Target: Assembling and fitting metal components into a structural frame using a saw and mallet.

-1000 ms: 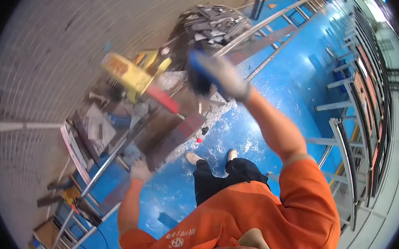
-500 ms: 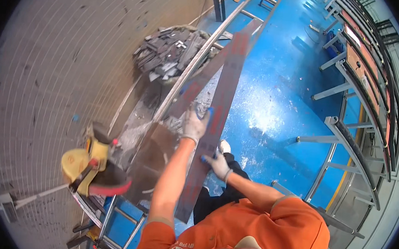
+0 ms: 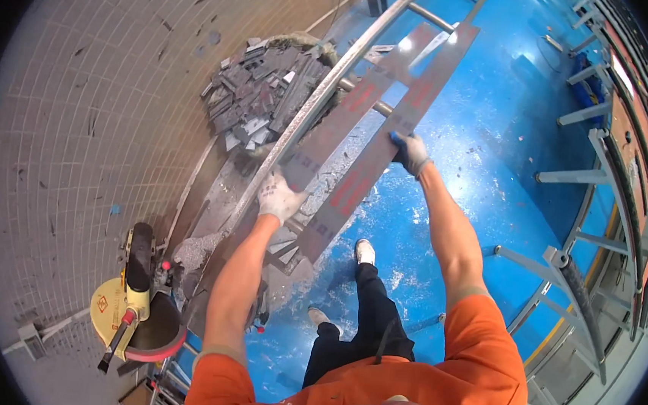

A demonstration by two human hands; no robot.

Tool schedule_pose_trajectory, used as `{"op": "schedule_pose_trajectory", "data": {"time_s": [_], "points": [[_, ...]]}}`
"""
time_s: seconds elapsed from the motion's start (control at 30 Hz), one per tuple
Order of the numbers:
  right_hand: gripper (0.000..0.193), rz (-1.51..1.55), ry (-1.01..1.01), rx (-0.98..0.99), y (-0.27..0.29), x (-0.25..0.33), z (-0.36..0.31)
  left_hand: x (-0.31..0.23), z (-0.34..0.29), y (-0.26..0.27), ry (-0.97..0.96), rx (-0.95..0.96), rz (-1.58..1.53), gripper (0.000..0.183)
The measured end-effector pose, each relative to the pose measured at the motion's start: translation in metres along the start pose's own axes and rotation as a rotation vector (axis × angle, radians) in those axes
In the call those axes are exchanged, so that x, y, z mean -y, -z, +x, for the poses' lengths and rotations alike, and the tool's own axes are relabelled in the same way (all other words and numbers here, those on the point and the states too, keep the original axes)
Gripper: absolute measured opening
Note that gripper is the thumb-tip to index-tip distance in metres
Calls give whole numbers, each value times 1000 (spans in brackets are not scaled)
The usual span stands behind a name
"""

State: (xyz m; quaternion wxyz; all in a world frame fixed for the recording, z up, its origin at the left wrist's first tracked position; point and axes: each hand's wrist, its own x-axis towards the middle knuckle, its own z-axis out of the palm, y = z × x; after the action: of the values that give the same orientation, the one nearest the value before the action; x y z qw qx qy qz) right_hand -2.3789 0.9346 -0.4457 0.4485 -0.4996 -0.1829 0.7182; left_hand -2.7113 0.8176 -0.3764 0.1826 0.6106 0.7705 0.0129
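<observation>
"So, what fills most of it?"

"A grey, brick-patterned wall [image 3: 77, 145] on the left, and a glossy blue floor [image 3: 487, 162] through the centre and upper right. The row of grey-legged metal frames [image 3: 577, 177] at the right is bent, and its far side is lost in the dark rim."

"And the long rails?"

"A roller stand [image 3: 325, 88], slanting down from the top edge, which cuts it off. Two dark planks with reddish print lie over its rollers, upper centre: the left plank [image 3: 350, 106] and the right plank [image 3: 364, 171], a gap between them lower down."

"Beside that?"

"A heap of offcuts [image 3: 260, 95], upper left of centre, its container mostly buried. Lower left, a yellow cut-off saw [image 3: 110, 311]; its guard covers much of the blade."

"The hands?"

"Both gloved. The right hand [image 3: 411, 154] is clamped on the right plank's outer edge, though its fingers underneath are hidden. The left hand [image 3: 280, 197] lies at the left plank's near end, back upward; whether it grips, I can't tell."
</observation>
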Motion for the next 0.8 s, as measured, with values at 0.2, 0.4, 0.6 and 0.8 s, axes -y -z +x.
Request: {"op": "schedule_pose_trajectory", "data": {"time_s": [0.2,0.4,0.6,0.8], "points": [[37,-6,-9,-108,-19,34,97,-10,-77,67,155,10,-214,79],[53,-396,226,-100,-92,31,32,-21,-148,75,296,-199,-293,67],[39,-188,232,469,-223,13,-197,-48,-187,76,204,-499,-542,72],[30,-558,642,388,-272,-13,-278,-30,-260,104,119,-534,-299,86]]}}
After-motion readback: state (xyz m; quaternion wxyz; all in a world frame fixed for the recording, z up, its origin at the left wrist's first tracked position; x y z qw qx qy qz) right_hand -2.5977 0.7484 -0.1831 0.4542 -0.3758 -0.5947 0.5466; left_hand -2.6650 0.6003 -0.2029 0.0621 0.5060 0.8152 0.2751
